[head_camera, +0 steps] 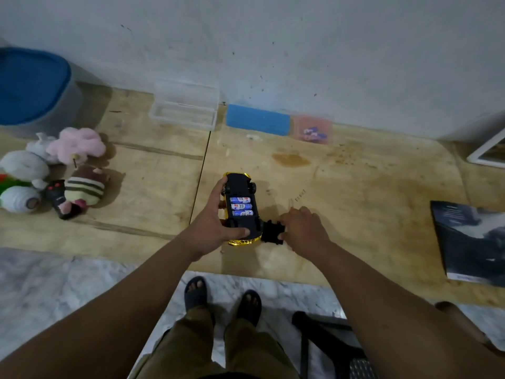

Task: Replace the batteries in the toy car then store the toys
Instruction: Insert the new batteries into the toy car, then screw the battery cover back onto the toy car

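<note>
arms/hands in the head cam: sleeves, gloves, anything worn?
Both forearms are bare to the frame edge, no sleeves in view. The left hand and right hand are bare: no gloves, and no watch, bands or rings that I can make out. All fingers are uncovered. No cables or markings. Lower down: olive-brown trousers and dark open-toe slippers.
</note>
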